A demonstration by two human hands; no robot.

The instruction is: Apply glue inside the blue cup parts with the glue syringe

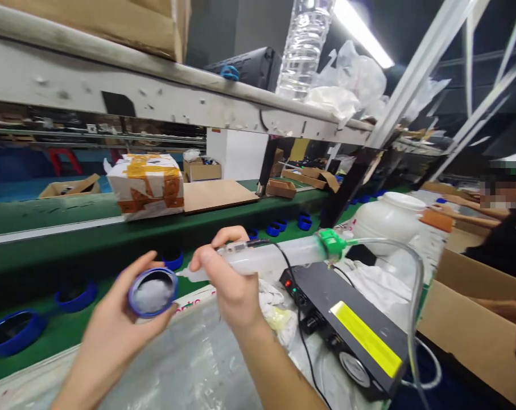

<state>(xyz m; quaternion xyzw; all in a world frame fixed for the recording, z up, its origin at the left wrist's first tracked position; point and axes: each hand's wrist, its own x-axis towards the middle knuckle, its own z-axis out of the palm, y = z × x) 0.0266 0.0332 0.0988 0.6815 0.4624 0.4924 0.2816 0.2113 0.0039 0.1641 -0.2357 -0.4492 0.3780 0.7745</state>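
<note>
My left hand [112,324] grips a blue round housing [135,307] by its rim, its open side turned toward me with a whitish inside. In my right hand [230,285] is a glue dispensing syringe [279,256], a translucent barrel with a green cap [332,244] and a clear hose leaving it. The syringe's nozzle points left, close by the housing's right rim; whether it touches cannot be made out. A black cable runs from a small switch on the barrel. Below on the right sits a black dispenser box [351,330] with a gauge and lit lamps.
More blue housings [16,333] stand along the green conveyor belt [1,367]. A taped white box [149,185] lies beyond it. A white plastic drum [386,219] and a cardboard box [475,307] are at right, near another person's arm [466,210]. A shelf beam [176,97] crosses overhead.
</note>
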